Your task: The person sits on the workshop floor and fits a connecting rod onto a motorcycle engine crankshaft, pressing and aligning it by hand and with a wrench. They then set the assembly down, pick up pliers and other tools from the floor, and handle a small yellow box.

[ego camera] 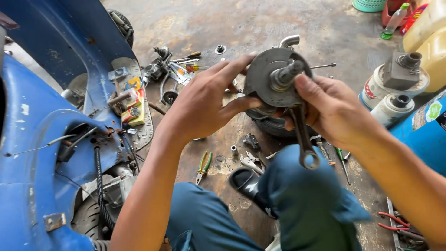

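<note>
Head view, middle of the frame: both hands are up on a round dark-grey metal hub with a stubby axle (pixel 278 76) sticking out toward the camera. The left hand (pixel 204 104) wraps its left rim, fingers over the top, thumb underneath. The right hand (pixel 332 109) has its thumb pressed on the axle tip and also clamps a steel ring spanner (pixel 303 137), which hangs down below the hub.

Under all that are knees in blue trousers (pixel 302 200) and a black sandal (pixel 246 183).

On the stained concrete floor (pixel 218 165) just beyond: green-handled pliers (pixel 203 166), small sockets and bits.

Right edge: a blue cylinder with a green-and-white label (pixel 425 128), two white cans with grey parts on top (pixel 395 81).

Left side is a blue scooter body (pixel 32 125); a yellow box (pixel 134 114) sits on its footboard. Upper right has a clear bottle with a green cap (pixel 395 19).
</note>
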